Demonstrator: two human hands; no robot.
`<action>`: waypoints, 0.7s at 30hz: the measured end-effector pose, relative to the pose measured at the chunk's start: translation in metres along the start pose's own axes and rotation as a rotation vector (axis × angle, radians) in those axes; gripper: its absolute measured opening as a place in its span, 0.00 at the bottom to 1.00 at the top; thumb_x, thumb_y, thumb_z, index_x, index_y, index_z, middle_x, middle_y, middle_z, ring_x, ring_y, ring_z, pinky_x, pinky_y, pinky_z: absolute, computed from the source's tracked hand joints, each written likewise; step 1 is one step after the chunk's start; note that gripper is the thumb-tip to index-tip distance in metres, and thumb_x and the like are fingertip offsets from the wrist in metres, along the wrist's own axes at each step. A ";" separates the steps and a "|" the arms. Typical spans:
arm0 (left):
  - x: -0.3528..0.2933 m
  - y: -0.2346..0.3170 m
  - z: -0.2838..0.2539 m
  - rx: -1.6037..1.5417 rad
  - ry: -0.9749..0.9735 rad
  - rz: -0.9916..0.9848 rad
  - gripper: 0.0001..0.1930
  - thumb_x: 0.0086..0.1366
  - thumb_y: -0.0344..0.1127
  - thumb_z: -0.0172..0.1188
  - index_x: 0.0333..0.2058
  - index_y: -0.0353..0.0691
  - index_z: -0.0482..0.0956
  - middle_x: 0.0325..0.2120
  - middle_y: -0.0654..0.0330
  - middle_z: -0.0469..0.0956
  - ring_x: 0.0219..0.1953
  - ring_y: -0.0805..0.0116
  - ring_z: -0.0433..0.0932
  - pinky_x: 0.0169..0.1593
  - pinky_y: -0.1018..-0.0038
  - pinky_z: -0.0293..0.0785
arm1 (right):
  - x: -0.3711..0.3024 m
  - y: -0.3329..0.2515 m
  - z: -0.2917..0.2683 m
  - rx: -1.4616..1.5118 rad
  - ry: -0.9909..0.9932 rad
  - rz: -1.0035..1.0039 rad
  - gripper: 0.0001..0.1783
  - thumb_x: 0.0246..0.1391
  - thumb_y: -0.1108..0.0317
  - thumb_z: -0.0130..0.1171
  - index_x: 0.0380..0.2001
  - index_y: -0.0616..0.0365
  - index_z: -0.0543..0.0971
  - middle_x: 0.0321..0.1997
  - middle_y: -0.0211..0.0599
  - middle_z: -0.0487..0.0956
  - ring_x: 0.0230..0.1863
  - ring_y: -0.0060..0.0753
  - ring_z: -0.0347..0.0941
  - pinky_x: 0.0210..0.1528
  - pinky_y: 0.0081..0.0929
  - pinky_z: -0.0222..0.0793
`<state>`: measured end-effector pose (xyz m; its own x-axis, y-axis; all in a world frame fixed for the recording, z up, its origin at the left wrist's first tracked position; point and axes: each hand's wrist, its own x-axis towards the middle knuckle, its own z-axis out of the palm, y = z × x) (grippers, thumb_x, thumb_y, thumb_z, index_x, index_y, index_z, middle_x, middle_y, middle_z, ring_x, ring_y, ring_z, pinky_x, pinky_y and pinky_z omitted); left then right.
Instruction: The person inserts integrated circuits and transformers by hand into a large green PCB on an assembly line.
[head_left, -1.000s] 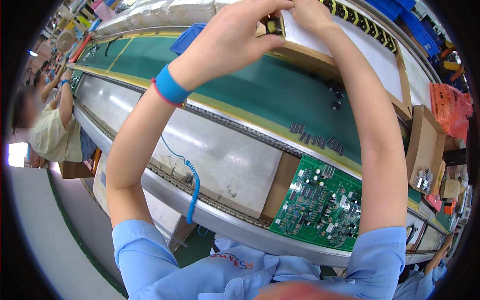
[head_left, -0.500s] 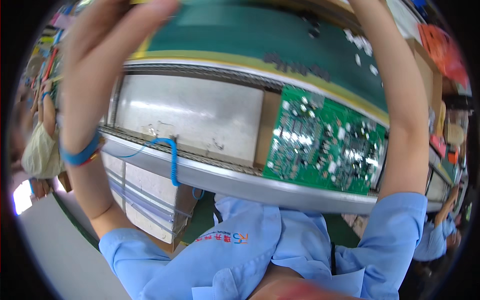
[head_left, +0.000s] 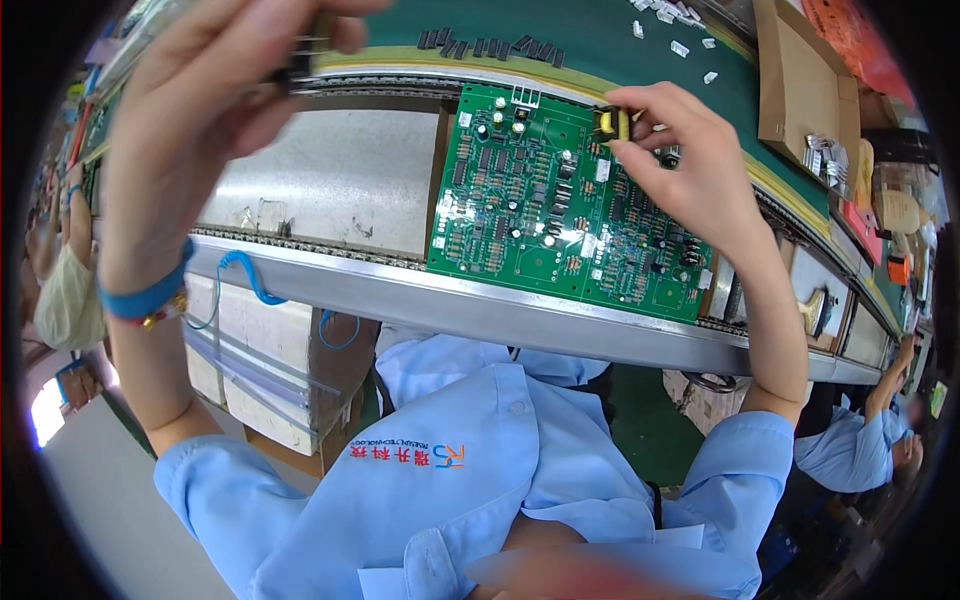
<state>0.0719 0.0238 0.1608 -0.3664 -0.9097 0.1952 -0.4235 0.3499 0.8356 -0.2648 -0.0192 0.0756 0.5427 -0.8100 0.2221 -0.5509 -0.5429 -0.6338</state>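
A green circuit board (head_left: 545,245), crowded with small parts, sits on the conveyor's rails in front of me. Above its far right part, my right hand (head_left: 690,150) pinches a small yellow-and-black transformer (head_left: 612,125) between thumb and fingers. Whether the transformer touches the board I cannot tell. Raised at the upper left, my left hand (head_left: 200,110) has its fingers closed around a dark part with thin metal pins (head_left: 298,65). That part is blurred and partly covered by the fingers. A blue band circles my left wrist.
Beyond the rail, black parts (head_left: 490,47) lie in a row on a green work surface (head_left: 570,25), with white pieces (head_left: 680,47) farther right. A cardboard box (head_left: 790,80) stands at the right. A coiled blue cord (head_left: 250,280) hangs at the near rail. Co-workers sit at both sides.
My right hand has come down from beyond the upper edge to the board, with the transformer in it. The left hand now shows a dark part. The board appears farther left in view.
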 end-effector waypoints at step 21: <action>-0.036 -0.025 0.039 -0.184 -0.190 -0.380 0.19 0.62 0.33 0.68 0.49 0.31 0.77 0.35 0.66 0.75 0.34 0.79 0.72 0.42 0.80 0.74 | 0.031 -0.025 0.017 -0.418 -0.211 -0.128 0.15 0.49 0.66 0.67 0.41 0.58 0.82 0.40 0.38 0.81 0.44 0.47 0.78 0.44 0.40 0.74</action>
<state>0.0633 0.0568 0.1125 -0.3667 -0.9025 -0.2259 -0.4090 -0.0617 0.9104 -0.2233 -0.0265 0.0860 0.7155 -0.6920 0.0962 -0.6556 -0.7126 -0.2498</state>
